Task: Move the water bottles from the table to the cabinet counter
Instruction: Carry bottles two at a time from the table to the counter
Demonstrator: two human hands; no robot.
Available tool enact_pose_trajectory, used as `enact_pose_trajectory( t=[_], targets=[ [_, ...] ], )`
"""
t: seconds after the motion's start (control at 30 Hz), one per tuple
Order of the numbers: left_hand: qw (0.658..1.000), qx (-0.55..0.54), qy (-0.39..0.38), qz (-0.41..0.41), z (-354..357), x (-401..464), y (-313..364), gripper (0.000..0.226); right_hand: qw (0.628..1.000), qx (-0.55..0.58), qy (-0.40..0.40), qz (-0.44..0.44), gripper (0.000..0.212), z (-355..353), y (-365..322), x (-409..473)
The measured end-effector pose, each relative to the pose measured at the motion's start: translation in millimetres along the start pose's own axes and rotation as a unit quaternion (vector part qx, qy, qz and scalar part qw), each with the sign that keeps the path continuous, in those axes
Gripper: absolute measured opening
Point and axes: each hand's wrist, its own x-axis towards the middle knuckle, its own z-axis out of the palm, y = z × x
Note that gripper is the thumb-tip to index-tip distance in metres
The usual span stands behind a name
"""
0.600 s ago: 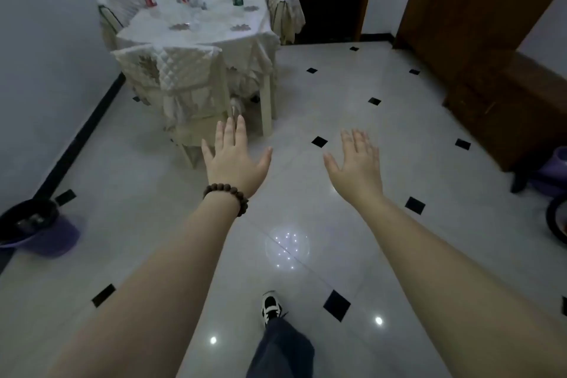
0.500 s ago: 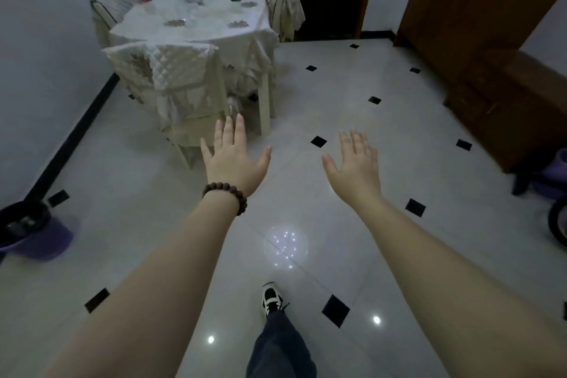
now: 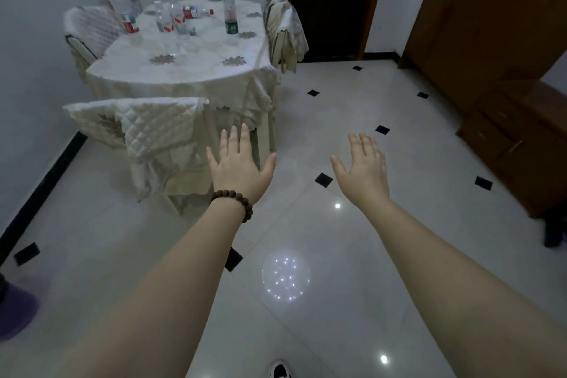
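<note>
Several clear water bottles stand on the white-clothed table (image 3: 184,74) ahead at upper left: a large red-labelled bottle (image 3: 127,14) at the left, a cluster of small bottles (image 3: 170,20) in the middle, and a tall green-labelled bottle (image 3: 230,9) at the right. My left hand (image 3: 237,164), with a bead bracelet on the wrist, is held out flat over the floor, fingers straight, holding nothing. My right hand (image 3: 363,167) is likewise spread and empty. Both hands are well short of the table. The brown wooden cabinet (image 3: 478,24) stands along the right wall.
Chairs with quilted white covers surround the table; the nearest chair (image 3: 144,132) is between me and the table. A lower brown cabinet (image 3: 521,144) sits at the right. A dark doorway (image 3: 331,0) lies behind. A purple object (image 3: 15,307) sits on the floor at lower left.
The table and chairs have come closer and larger in view as I walk forward. Both hands stay spread and empty in about the same pose.
</note>
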Motion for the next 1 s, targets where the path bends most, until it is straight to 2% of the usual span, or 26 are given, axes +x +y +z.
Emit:
enact_pose_trajectory(
  t=[0.37, 0.6, 0.8, 1.0],
  targets=[
    [1.0, -0.007, -0.002, 0.001, 64.2, 157.0, 31.3, 0.08, 1.0, 0.013, -0.011, 0.021, 0.065, 39.2, 22.7, 156.5],
    [1.0, 0.009, -0.007, -0.028, 119.9, 284.5, 68.2, 0.081, 0.998, 0.054, -0.027, 0.015, 0.065, 69.7, 53.1, 301.9],
    [0.997, 0.011, -0.001, -0.072, 148.1, 406.5, 107.3, 0.082, 0.997, 0.058, -0.052, -0.024, 0.064, 80.4, 69.2, 447.5],
    [0.993, 0.01, 0.004, -0.121, 174.9, 487.6, 114.5, 0.081, 0.993, 0.06, -0.075, -0.066, 0.065, 102.6, 60.2, 558.0]
  ],
)
